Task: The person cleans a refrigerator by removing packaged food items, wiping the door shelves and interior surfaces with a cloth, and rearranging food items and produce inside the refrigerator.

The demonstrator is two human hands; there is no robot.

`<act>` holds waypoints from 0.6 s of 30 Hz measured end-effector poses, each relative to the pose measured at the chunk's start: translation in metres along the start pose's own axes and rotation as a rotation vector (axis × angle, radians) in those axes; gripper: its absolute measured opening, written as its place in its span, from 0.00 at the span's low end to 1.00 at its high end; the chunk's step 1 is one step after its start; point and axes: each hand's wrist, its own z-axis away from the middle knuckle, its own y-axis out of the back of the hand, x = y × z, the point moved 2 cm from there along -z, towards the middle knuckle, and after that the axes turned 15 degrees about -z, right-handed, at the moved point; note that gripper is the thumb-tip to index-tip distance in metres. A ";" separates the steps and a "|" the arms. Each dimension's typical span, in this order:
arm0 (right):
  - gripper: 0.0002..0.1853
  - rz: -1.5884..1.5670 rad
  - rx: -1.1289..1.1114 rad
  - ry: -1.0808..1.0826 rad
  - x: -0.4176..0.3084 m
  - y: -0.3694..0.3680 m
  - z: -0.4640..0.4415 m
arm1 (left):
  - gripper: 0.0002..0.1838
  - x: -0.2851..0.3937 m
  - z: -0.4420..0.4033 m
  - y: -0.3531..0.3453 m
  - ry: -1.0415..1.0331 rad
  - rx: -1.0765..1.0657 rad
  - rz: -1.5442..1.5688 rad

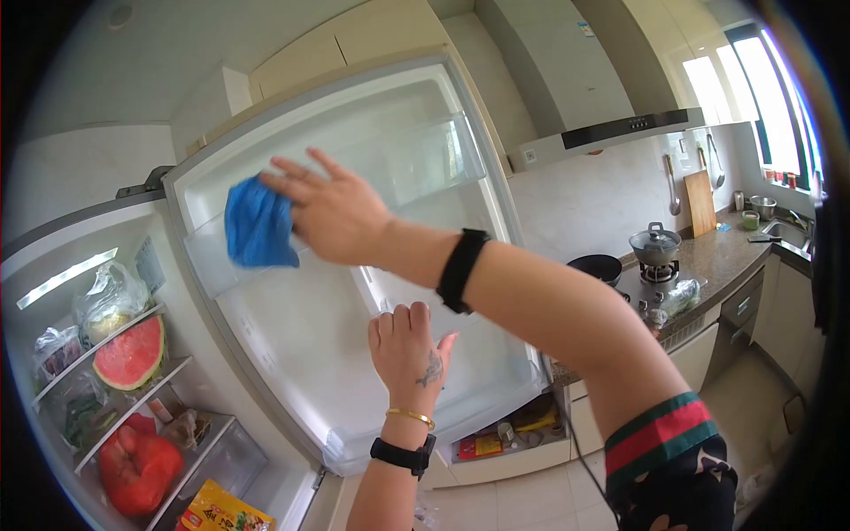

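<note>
My right hand (332, 208) is at the upper left of the open fridge door (310, 327), its fingers partly spread, with a blue cloth (258, 223) held under them against the clear upper door shelf (398, 155). Lower down, in front of the door's middle, my left hand (409, 350) is raised with its fingers curled and its thumb out to the side. Its fingertips are hidden, so what they hold, if anything, does not show.
Left, the fridge interior (173, 376) holds a cut watermelon (131, 354), a red bag (137, 469) and a yellow packet (226, 509). At right stand a stove with a lidded pot (655, 246), a black pan (595, 267) and a sink (788, 234). An open drawer (513, 456) lies below the door.
</note>
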 end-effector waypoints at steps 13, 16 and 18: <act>0.28 0.126 0.252 -0.523 0.115 0.061 0.096 | 0.25 0.004 -0.002 -0.006 0.030 0.031 0.037; 0.27 0.022 0.140 -0.440 0.065 0.034 0.055 | 0.25 0.004 -0.001 -0.010 0.031 0.039 0.038; 0.25 -0.123 0.115 -0.347 0.024 0.004 0.016 | 0.24 0.003 -0.001 -0.013 0.028 -0.002 0.038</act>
